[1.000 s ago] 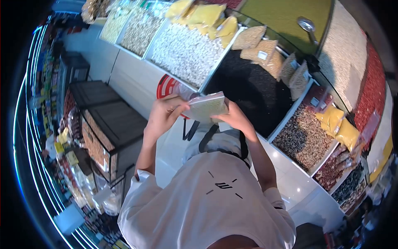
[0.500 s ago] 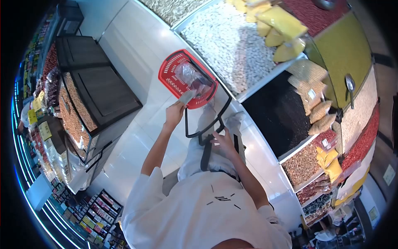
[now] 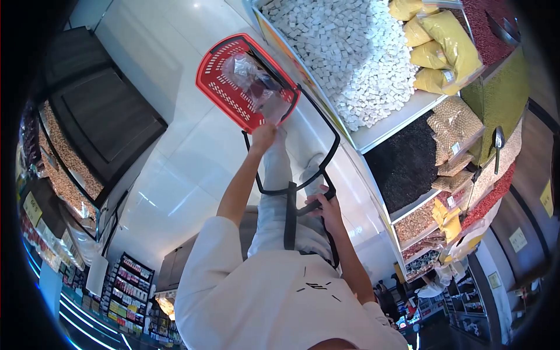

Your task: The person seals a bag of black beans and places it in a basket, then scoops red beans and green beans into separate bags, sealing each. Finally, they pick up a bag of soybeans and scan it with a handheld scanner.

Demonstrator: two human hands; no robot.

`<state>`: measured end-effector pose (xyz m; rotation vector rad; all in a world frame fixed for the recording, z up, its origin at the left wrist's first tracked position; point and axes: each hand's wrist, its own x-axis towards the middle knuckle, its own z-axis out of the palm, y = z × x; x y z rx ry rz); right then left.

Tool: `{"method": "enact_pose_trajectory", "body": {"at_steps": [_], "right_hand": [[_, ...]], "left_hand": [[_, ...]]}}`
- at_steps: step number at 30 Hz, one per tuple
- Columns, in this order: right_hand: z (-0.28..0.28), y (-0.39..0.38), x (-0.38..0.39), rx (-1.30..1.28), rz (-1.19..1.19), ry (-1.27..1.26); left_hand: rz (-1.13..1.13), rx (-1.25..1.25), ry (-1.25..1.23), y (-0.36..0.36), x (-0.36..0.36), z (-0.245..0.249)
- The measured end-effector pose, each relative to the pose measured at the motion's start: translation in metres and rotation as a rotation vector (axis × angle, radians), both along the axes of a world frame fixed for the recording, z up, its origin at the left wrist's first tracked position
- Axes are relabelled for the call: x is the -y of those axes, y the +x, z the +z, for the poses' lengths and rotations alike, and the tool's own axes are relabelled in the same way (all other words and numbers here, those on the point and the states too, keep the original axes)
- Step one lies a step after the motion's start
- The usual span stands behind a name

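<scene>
A red shopping basket [image 3: 224, 102] with long black handles hangs over the pale floor, tilted. Inside it lie clear plastic bags [image 3: 242, 70], one with dark contents I cannot make out. At the basket's near rim, my left hand [image 3: 263, 137] is closed on the end of a clear bag [image 3: 274, 109]. My right hand [image 3: 328, 209] is wrapped round the black basket handle [image 3: 309, 207], close to my right thigh. The fingertips of my left hand are partly hidden by the plastic.
On the right stand bins of white pieces [image 3: 332, 52], black grains [image 3: 405, 163] and green grains [image 3: 504, 93], with filled yellow bags [image 3: 446, 46] and a metal scoop [image 3: 497, 143]. A dark wooden cabinet [image 3: 105, 116] is at left, shelves [image 3: 128, 286] at lower left.
The basket has shifted up and left in view. My left hand has moved to its near rim with the bag. The surroundings have shifted with the camera, and my right hand now wraps the handle.
</scene>
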<state>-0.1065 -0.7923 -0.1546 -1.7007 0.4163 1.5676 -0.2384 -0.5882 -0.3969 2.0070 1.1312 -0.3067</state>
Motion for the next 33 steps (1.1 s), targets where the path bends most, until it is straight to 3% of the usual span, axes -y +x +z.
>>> {"method": "enact_pose_trajectory", "body": {"at_steps": [2,4,5,6,7,9,10,11,12,13,14,16,18,19,21,24,25,28,31,33], "right_hand": [[-0.003,-0.002,0.006,0.005,-0.002,0.006],[-0.002,-0.002,0.007,0.022,-0.023,0.021],[-0.001,-0.002,0.005,0.001,-0.015,0.041],[0.001,-0.002,0.005,-0.013,-0.014,0.060],[0.001,-0.005,0.008,-0.052,-0.095,0.158],[0.005,-0.001,0.014,-0.080,-0.027,0.300],[-0.008,-0.008,0.020,-0.023,-0.019,0.256],[-0.004,-0.008,0.022,-0.061,-0.047,0.266],[0.004,-0.003,0.028,-0.106,-0.069,0.283],[0.013,0.006,0.037,-0.040,0.030,0.330],[0.019,0.015,0.050,0.025,0.138,0.375],[0.013,0.033,0.085,0.128,0.128,0.487],[0.016,0.064,0.126,0.289,0.242,0.422],[0.018,0.078,0.149,0.496,0.238,0.419],[0.014,0.111,0.201,0.668,0.231,0.419],[0.008,0.155,0.266,0.814,-0.018,0.375],[0.005,0.171,0.284,0.847,-0.134,0.507],[-0.009,0.209,0.311,0.991,-0.194,0.421],[-0.002,0.232,0.328,0.929,-0.269,0.473],[-0.004,0.234,0.337,0.844,-0.375,0.572]], "left_hand": [[-0.048,0.059,-0.088,0.005,0.026,0.027],[0.032,0.192,-0.331,0.014,0.041,0.100],[-0.030,0.320,-0.380,0.013,0.053,0.125],[-0.081,0.317,-0.500,0.017,0.061,0.158],[-0.030,0.126,-0.785,0.027,0.062,0.199],[-0.055,0.420,-0.824,0.012,0.104,0.206],[-0.098,0.393,-0.762,0.025,0.103,0.237],[-0.199,0.271,-0.506,0.021,0.114,0.226],[-0.138,0.153,-0.490,0.027,0.119,0.224],[0.107,0.222,-0.713,0.030,0.126,0.218],[0.068,0.242,-0.624,0.029,0.130,0.207],[0.118,0.228,-0.568,0.030,0.143,0.195],[0.134,0.132,-0.474,0.040,0.162,0.202],[0.183,0.038,-0.398,0.050,0.170,0.204],[0.147,-0.021,-0.308,0.053,0.183,0.197],[0.105,-0.100,-0.206,0.053,0.198,0.185],[0.115,-0.117,-0.243,0.052,0.201,0.178],[0.168,-0.124,-0.302,0.068,0.221,0.196],[0.144,-0.034,-0.376,0.075,0.240,0.211],[0.039,-0.082,-0.278,0.076,0.253,0.217]]}}
